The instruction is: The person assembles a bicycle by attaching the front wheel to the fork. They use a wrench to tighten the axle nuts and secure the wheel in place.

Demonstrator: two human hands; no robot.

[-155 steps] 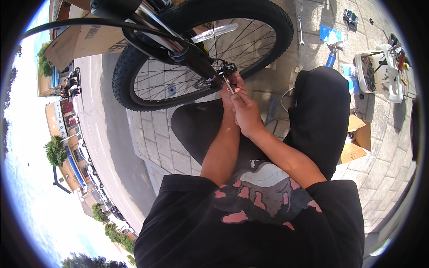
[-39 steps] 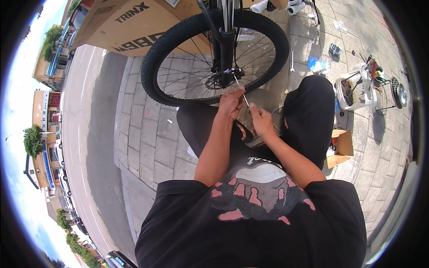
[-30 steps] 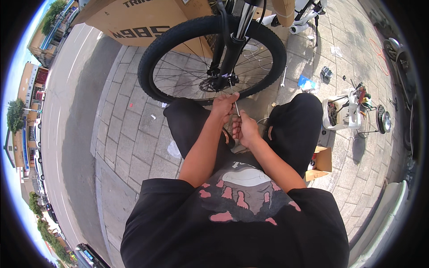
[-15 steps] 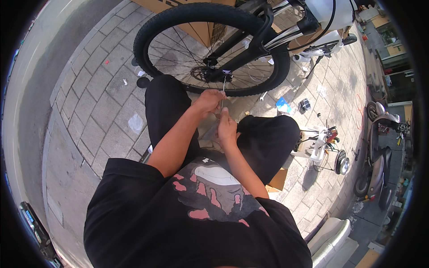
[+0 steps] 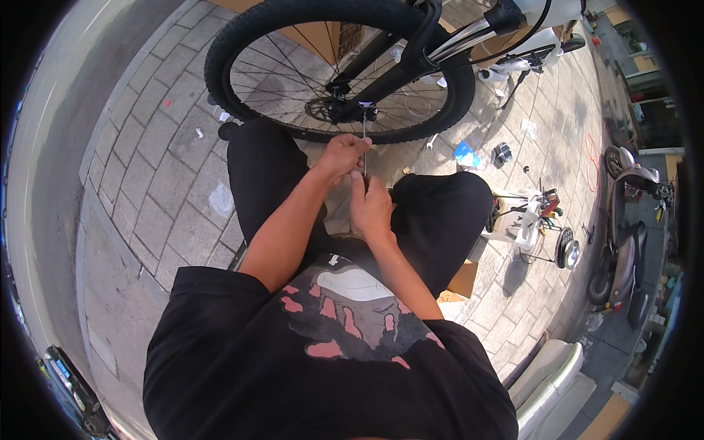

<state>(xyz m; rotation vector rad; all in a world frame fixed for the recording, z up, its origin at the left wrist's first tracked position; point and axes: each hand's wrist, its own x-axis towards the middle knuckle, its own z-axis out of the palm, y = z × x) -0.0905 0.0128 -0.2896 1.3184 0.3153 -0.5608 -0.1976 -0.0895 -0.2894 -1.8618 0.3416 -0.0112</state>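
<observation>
My left hand [image 5: 342,156] pinches the shaft of a thin, straight metal tool [image 5: 365,129]; whether it is a hex key or a screwdriver I cannot make out. Just below it, my right hand [image 5: 372,207] is closed around the tool's near end, thumb pointing up along it. The far tip reaches the small brake caliper [image 5: 367,111] at the lower end of the black fork leg [image 5: 381,92]. Behind that, the bicycle wheel [image 5: 220,81], with its black tyre, spokes and disc rotor [image 5: 320,110], stands across the view beyond my knees.
A blue packet [image 5: 466,155], a small black part [image 5: 501,154] and a wrench [image 5: 431,141] lie on the paving at right. Nearby stands a white tool holder [image 5: 524,227] full of tools. Cardboard boxes [image 5: 315,40] sit behind the wheel. A scooter [image 5: 623,257] is parked far right.
The wheel and surroundings sit slightly higher and further left in view. Both hands remain on the tool, its tip still at the caliper.
</observation>
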